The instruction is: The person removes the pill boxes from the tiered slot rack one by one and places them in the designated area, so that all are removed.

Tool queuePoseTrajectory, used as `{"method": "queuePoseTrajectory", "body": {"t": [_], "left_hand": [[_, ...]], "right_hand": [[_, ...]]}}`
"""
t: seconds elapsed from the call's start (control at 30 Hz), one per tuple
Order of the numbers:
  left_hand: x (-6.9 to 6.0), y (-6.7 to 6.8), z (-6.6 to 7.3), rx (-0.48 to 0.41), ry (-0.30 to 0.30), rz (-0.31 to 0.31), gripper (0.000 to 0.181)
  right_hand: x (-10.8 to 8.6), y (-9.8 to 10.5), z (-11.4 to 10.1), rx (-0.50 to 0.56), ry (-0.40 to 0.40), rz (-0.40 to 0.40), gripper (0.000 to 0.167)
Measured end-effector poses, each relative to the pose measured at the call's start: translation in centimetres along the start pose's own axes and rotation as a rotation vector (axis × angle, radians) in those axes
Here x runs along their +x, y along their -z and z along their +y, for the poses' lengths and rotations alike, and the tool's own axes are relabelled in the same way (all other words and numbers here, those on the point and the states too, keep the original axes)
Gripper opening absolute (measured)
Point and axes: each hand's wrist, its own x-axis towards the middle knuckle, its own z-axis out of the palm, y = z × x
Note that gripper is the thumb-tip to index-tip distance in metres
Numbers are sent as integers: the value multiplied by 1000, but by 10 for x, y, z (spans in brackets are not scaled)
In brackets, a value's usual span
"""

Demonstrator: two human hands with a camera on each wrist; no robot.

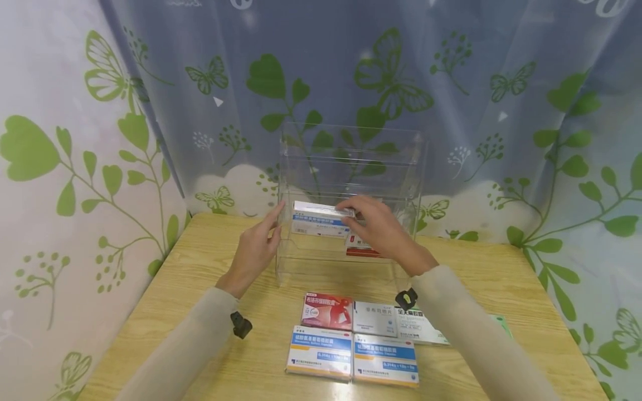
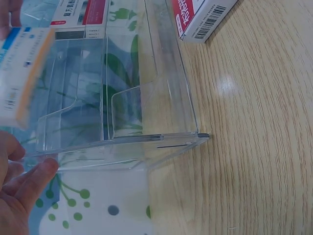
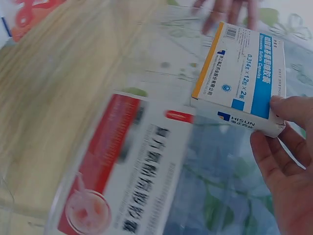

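My right hand (image 1: 381, 227) pinches one end of a white medicine box (image 1: 318, 220) with a blue band and an orange edge. The box is level with a middle tier of a clear plastic display rack (image 1: 328, 259). In the right wrist view the thumb lies on the printed face of this box (image 3: 239, 73), with fingers underneath. My left hand (image 1: 252, 255) touches the rack's left side, fingers extended, as the left wrist view (image 2: 29, 191) also shows. A red and white medicine box (image 3: 127, 166) sits in the rack, below and right of the pinched one in the head view.
On the wooden table in front of the rack lie a red box (image 1: 327, 311), a white box (image 1: 375, 319), a white and green box (image 1: 418, 324) partly under my right sleeve, and two blue and white boxes (image 1: 320, 352). Patterned curtains (image 1: 321, 67) hang behind and beside the table.
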Motion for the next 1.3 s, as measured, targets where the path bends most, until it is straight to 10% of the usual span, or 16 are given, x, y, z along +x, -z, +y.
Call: {"method": "queuePoseTrajectory", "body": {"t": [0.67,1.3], "left_hand": [[2,0,3,-19,-10,-6,65],[-1,2,0,-11,-2,-2,66]], "right_hand": [[-93,75,37,51,-145,7,26],[-210,103,102,170,-300,-283,20]]}}
